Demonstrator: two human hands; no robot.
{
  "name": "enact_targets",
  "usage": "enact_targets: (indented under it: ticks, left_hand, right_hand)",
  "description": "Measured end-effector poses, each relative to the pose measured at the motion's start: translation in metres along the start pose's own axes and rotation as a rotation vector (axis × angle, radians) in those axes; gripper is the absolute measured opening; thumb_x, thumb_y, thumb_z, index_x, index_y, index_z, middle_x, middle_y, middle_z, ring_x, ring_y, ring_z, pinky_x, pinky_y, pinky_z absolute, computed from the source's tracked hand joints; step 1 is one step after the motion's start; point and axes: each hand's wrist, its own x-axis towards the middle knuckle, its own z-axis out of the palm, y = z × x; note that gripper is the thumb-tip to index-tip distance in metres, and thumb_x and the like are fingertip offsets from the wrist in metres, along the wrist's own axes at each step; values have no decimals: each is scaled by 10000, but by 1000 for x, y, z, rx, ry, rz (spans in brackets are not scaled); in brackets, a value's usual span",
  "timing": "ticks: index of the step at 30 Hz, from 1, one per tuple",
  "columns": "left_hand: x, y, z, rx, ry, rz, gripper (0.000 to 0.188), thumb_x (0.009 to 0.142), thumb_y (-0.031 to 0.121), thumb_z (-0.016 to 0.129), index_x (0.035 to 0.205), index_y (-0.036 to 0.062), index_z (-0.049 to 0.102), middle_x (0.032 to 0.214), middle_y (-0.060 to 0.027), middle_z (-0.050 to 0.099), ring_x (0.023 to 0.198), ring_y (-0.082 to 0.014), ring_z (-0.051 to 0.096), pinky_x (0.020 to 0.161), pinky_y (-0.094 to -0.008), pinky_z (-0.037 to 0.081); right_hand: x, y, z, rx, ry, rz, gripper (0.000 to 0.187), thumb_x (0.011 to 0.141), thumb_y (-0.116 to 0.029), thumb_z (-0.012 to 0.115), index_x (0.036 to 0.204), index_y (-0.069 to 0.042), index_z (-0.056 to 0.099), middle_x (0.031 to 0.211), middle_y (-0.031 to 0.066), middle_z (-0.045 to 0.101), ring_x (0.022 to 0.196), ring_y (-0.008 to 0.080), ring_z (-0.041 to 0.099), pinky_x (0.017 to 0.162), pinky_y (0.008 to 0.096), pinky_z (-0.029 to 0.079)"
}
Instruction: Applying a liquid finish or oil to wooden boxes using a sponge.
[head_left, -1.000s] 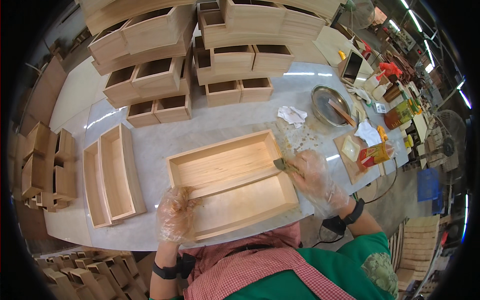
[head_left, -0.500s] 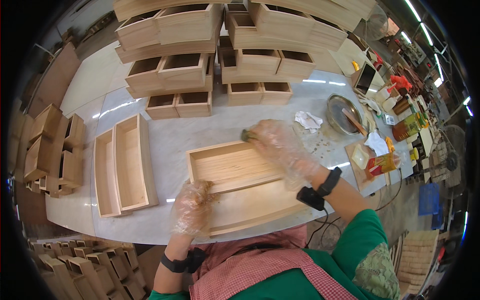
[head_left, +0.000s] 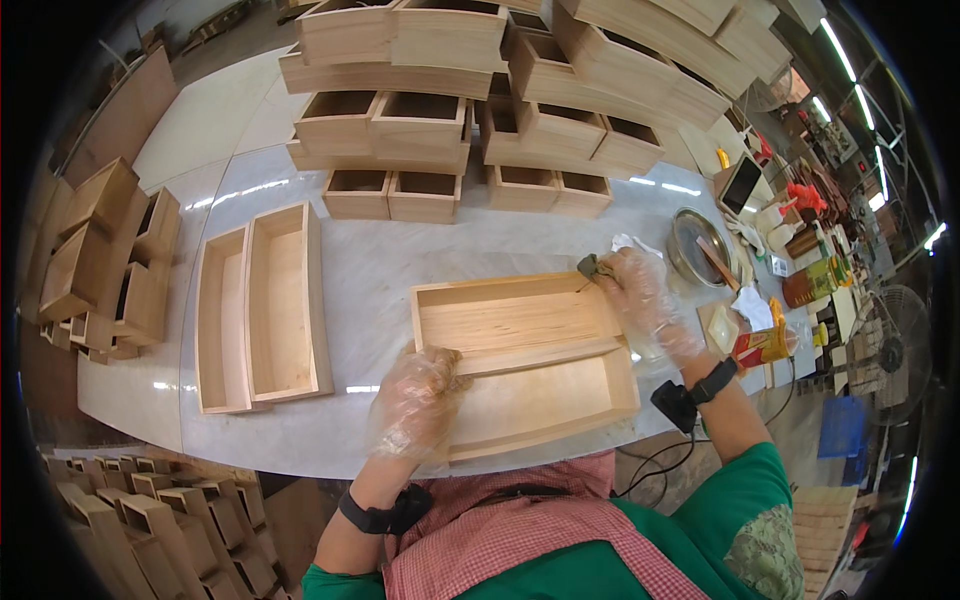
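Observation:
A pale wooden box (head_left: 530, 410) with two long compartments lies in front of me on the table. My left hand (head_left: 415, 395), in a clear plastic glove, is closed on the left end of the box, by the divider. Also gloved, my right hand (head_left: 640, 290) is at the far right corner of the box. Its fingers pinch a small dark grey-green pad (head_left: 589, 267) against the far rim. Whether the pad is cloth or sponge cannot be made out.
Stacked wooden boxes (head_left: 420, 140) rise at the back. Two narrow joined boxes (head_left: 285, 310) lie left, with more stacked boxes (head_left: 90, 250) beyond. On the right are a metal bowl (head_left: 690, 240) with a stick, a white cloth (head_left: 752, 308), and bottles and jars (head_left: 812, 284).
My right hand has slid rightward along the far rim to the corner with the pad. The left hand keeps its hold on the left end. The whole view has shifted somewhat.

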Motion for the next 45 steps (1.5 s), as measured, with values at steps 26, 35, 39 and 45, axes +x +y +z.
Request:
enact_targets:
  ticks: [26, 35, 39, 45]
  left_hand:
    - [-20, -13, 0, -206, 165, -93, 640, 782, 150, 790, 1339, 33, 496, 1292, -122, 586, 1143, -304, 607, 966, -388, 504]
    - [-32, -39, 24, -913, 90, -503, 719, 784, 108, 808, 1371, -64, 430, 1249, -155, 571, 1164, -217, 557, 1016, -350, 462]
    - [-31, -39, 34, -920, 128, -496, 664, 809, 46, 783, 1365, -35, 429, 1185, -105, 602, 1039, -161, 615, 902, -295, 528]
    - [-31, -28, 21, -849, 146, -540, 780, 784, 142, 789, 1424, -57, 391, 1320, -171, 522, 1165, -239, 551, 988, -354, 467]
  right_hand:
    - [93, -142, 75, 361, 62, -508, 108, 766, -89, 703, 874, -84, 704, 765, 142, 621, 724, 347, 622, 649, 432, 496]
    - [22, -158, 42, 490, -96, -730, 188, 701, -30, 659, 888, -46, 681, 731, 151, 594, 659, 331, 611, 595, 428, 497]
    - [32, -156, 55, 640, -18, -580, 200, 721, -34, 650, 918, -44, 682, 755, 141, 606, 684, 304, 628, 622, 428, 505]
    - [-7, -139, 21, 191, -104, -642, 214, 750, -108, 689, 944, -50, 618, 802, 106, 606, 751, 315, 620, 666, 454, 478]
